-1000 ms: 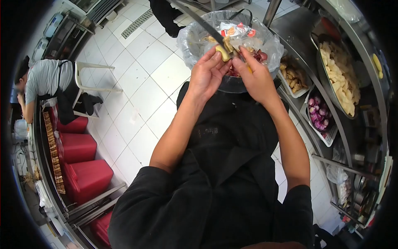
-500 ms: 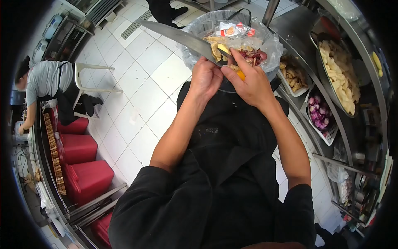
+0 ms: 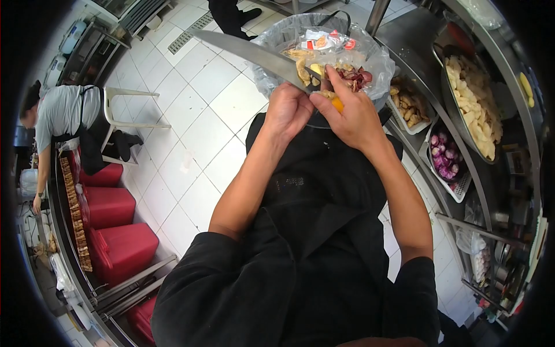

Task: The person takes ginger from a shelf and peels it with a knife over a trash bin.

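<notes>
A long, wide knife blade [image 3: 251, 55] slants from the upper left down to my hands. My right hand [image 3: 350, 113] is closed around its yellow handle [image 3: 337, 104], index finger stretched along the far side. My left hand [image 3: 287, 110] is curled beside the blade's near side, its fingertips partly hidden. A peeled yellow ginger piece [image 3: 317, 70] shows just beyond the blade, close to my right index finger; the blade covers part of it. Both hands are over the near rim of a bin lined with a clear bag [image 3: 378, 63], which holds reddish and tan peelings [image 3: 354, 77].
At right, a large bowl of peeled pieces [image 3: 468, 107] stands above baskets of unpeeled ginger [image 3: 409, 109] and purple onions [image 3: 445, 156]. At left, a co-worker [image 3: 66, 110] bends over a counter beside a white chair [image 3: 133, 92] and red bins [image 3: 124, 248].
The knife has turned from nearly edge-on to showing its broad side, and its tip has swung left. The ginger piece is now partly behind the blade. The co-worker's arm has moved along the counter.
</notes>
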### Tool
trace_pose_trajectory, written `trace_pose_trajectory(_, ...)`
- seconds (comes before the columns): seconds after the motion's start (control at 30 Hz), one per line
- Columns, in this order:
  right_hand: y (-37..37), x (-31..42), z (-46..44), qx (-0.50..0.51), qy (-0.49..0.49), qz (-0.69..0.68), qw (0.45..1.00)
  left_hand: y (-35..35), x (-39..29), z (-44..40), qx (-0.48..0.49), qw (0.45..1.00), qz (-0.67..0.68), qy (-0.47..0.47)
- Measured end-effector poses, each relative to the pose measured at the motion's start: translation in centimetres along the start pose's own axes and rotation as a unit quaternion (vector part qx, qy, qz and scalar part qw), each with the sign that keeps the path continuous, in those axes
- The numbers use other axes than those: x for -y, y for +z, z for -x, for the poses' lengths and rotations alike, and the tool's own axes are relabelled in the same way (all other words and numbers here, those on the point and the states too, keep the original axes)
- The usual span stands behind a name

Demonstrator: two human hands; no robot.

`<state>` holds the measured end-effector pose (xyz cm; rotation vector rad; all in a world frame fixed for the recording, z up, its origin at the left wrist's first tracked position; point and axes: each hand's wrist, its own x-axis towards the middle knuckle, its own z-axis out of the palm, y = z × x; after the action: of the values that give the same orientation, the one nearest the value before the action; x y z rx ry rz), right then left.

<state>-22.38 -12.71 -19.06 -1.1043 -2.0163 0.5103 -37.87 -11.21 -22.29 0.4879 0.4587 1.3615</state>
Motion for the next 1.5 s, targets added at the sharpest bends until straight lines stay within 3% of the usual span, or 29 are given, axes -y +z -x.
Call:
trace_pose_trajectory(0.3,0.0,-0.7,0.1,0.0,0.003,-0.003,1.0,0.1,-0.2,0.3,0.01,0.999,-0.012,-0.042)
trace_pose_trajectory(1.23,-0.2,-0.3,-0.4,0.017,0.001,0.002,1.0,0.3,-1.0,0.6,0.018,0.997,-0.079,0.002)
trace_pose_trajectory(1.5,0.5,-0.6,-0.7,-0.019,0.002,-0.005,1.0,-0.1,-1.1,0.5,0.029,0.995,-0.089,-0.014)
